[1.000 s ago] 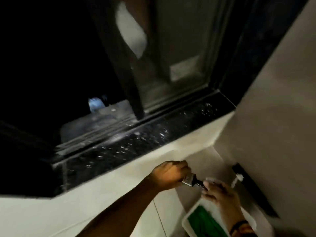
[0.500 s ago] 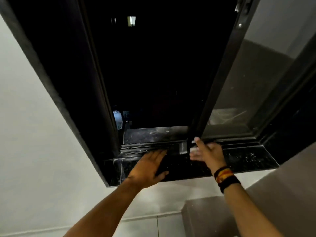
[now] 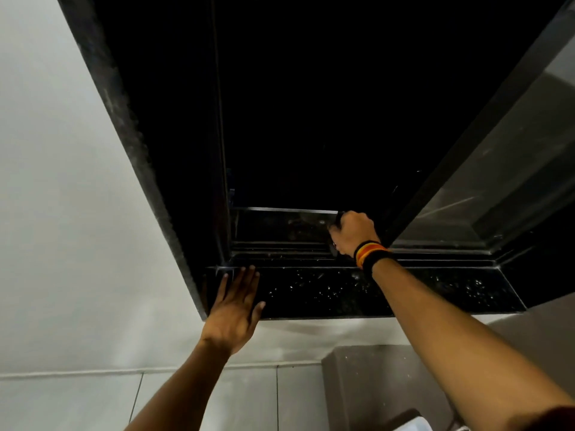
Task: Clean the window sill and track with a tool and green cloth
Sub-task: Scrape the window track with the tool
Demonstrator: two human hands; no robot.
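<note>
The black speckled stone window sill (image 3: pixel 326 292) runs across the middle, with the metal track (image 3: pixel 280 247) just behind it. My left hand (image 3: pixel 236 306) lies flat and open on the sill's left corner, fingers spread. My right hand (image 3: pixel 353 233) is closed in a fist over the track beside the sliding pane's frame. It grips a small brush (image 3: pixel 333 251), which is mostly hidden; a dark end pokes out above the fist. The green cloth is not in view.
The sliding glass pane (image 3: pixel 497 181) stands at the right, and the opening beyond the track is dark. White wall surrounds the window frame. A grey ledge (image 3: pixel 373 384) sits below right, with a white container corner (image 3: pixel 417 426) at the bottom edge.
My view rose from the container to the window. The brush went from my left hand to my right, which closed on it over the track. My left hand slid left along the sill.
</note>
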